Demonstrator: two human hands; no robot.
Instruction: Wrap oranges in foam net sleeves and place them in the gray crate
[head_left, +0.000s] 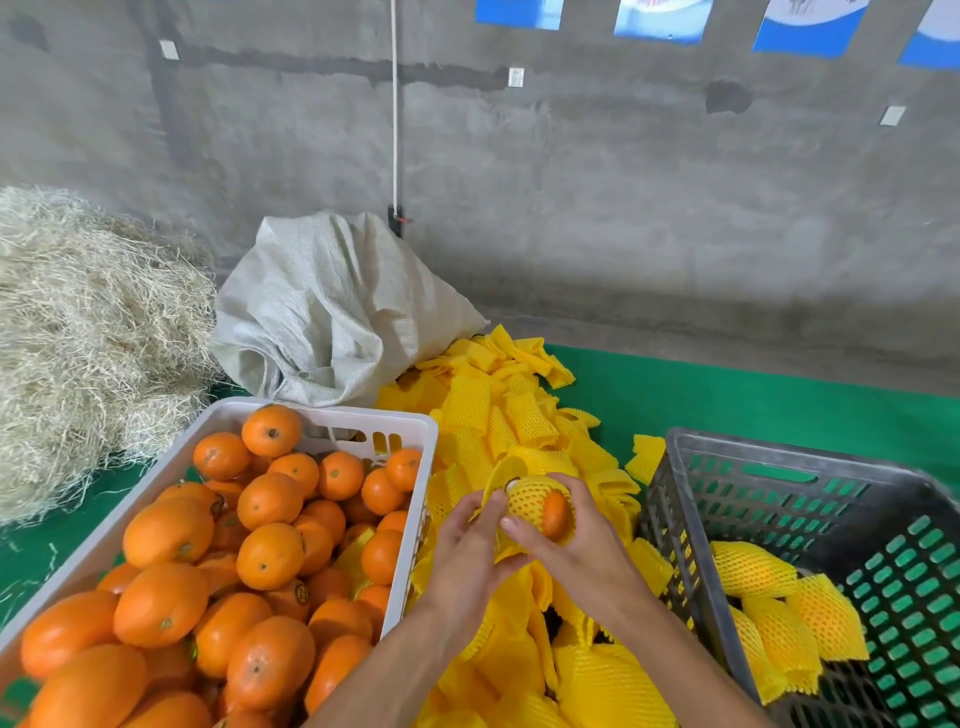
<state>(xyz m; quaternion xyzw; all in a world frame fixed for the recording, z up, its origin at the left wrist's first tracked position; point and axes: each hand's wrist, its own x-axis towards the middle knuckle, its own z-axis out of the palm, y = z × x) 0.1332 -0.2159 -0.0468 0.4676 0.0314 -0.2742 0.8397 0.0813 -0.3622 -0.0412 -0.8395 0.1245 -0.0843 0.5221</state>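
Both hands meet over the pile of yellow foam net sleeves (488, 415). My right hand (566, 540) grips an orange (555, 513) that sits mostly inside a yellow sleeve (524, 496). My left hand (467, 545) pinches the sleeve's loose edge on the orange's left side. The white crate (410, 415) at the left is full of bare oranges (270, 556). The gray crate (680, 519) at the right holds several wrapped oranges (753, 571) on its floor.
A white woven sack (332, 312) lies behind the sleeves. A straw heap (88, 338) fills the far left. Green cloth (727, 389) covers the table, with a concrete wall behind it.
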